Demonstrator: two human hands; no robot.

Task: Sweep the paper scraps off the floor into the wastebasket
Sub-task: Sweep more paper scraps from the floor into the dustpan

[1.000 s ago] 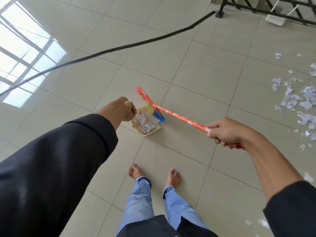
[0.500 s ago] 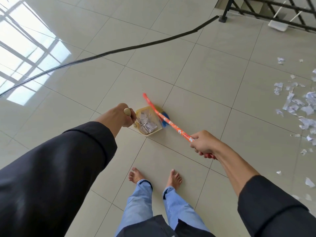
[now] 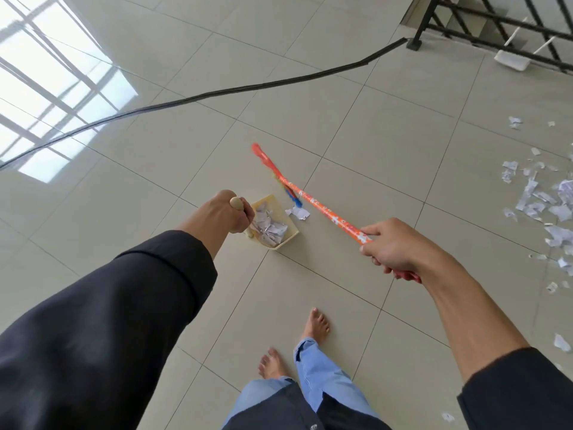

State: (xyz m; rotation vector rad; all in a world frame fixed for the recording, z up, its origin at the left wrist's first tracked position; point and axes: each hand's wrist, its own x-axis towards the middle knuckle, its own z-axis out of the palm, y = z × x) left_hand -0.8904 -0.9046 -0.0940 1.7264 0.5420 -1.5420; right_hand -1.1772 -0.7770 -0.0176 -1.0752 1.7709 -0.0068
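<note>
The left hand [image 3: 224,212] is clamped round the upright wooden handle [image 3: 237,203] of a cream dustpan [image 3: 288,234] standing on the floor [image 3: 356,125]; the pan already holds a heap of paper scraps [image 3: 268,226]. The right hand [image 3: 392,246] grips the shaft of an orange broom [image 3: 322,209], whose blurred head sits just beyond the pan's open side. One crumpled scrap [image 3: 298,212] lies on the tile just beside the pan's lip, not yet inside.

Risks, as judged: a hard stroke could flick that scrap past the lip or knock the heaped paper back out; tilting the pan would spill its load. The main litter [image 3: 545,206] lies well apart, toward the floor's right edge. No wastebasket is in view.

The floor is glossy pale tile, likely slick under bare feet [image 3: 313,330]. A black cable [image 3: 217,94] crosses the tiles, a trip hazard. A black railing [image 3: 496,23] stands at the far right corner.
</note>
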